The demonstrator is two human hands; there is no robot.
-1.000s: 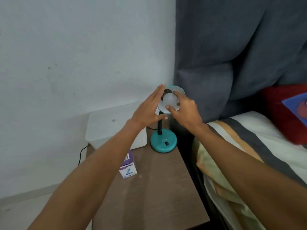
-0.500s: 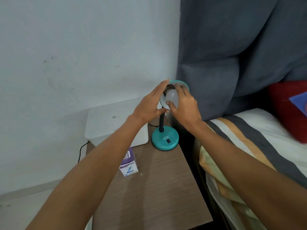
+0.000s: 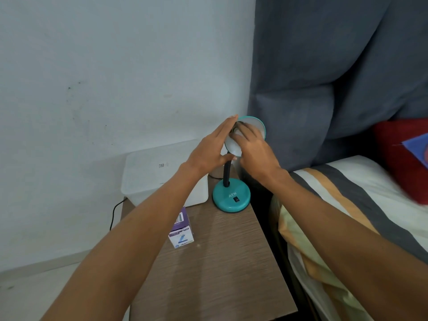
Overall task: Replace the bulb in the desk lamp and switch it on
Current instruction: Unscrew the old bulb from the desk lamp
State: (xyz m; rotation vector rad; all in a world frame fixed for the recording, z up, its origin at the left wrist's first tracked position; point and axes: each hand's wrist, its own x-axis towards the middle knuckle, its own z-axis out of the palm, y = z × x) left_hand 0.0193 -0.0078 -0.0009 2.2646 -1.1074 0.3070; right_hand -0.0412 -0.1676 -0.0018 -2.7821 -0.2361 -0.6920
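A bed (image 3: 361, 205) with a striped cover lies at the right, against a grey headboard (image 3: 335, 72). Beside it stands a wood-grain table (image 3: 215, 272). At the table's back sits a white bin (image 3: 157, 172) with its lid on; what it holds cannot be told. Both bare arms reach forward over the table to the teal lamp (image 3: 231, 195), whose round base stands at the back right corner, just beside the bin. The left hand (image 3: 209, 150) is flat, fingers straight and together, thumb spread, cupping the left edge of the shade (image 3: 256, 125). The right hand (image 3: 253, 148) reaches into the shade, its grip curled round the bulb (image 3: 234, 148), of which only a white sliver shows. A small purple-and-white box (image 3: 181, 230) stands on the table under the left forearm, well apart from the lamp.
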